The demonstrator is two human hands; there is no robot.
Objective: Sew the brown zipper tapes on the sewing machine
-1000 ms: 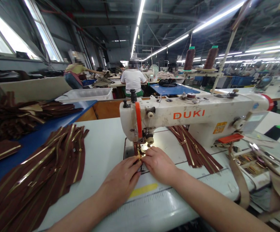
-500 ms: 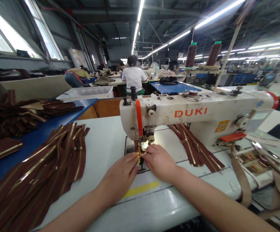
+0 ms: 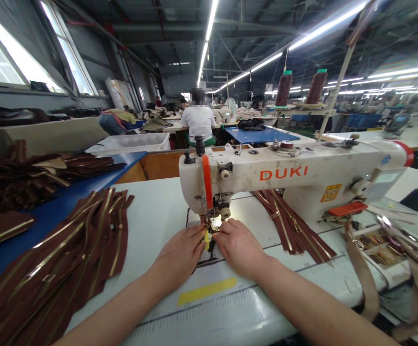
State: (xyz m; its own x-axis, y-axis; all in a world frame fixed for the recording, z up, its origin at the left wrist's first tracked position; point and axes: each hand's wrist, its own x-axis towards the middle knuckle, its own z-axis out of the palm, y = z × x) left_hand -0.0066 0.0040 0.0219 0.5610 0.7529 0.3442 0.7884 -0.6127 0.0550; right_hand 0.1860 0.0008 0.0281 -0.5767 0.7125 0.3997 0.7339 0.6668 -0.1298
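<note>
At the needle of a white sewing machine [image 3: 241,168], my hands meet from both sides. My left hand [image 3: 178,250] has its fingers pressed together left of the presser foot. On the right, my right hand [image 3: 239,245] pinches close to the foot, thumb and fingertips low. Between them lies a brown zipper [image 3: 202,219], mostly hidden by my fingers and the machine head. Behind my right hand, several finished-looking brown zippers [image 3: 284,221] with gold teeth lie under the machine arm. A large pile of brown zippers [image 3: 82,245] spreads over the table on the left.
Further left, more zippers lie heaped on a blue table [image 3: 68,192]. A parts tray [image 3: 385,250] and a beige strap [image 3: 363,269] are at the right. Two thread cones [image 3: 284,90] stand behind the machine. A person in a white shirt [image 3: 198,120] sits ahead, facing away.
Both hands have shifted slightly farther in toward the presser foot, and less of the zipper shows between them. The view has tilted a little; the zipper piles stay put.
</note>
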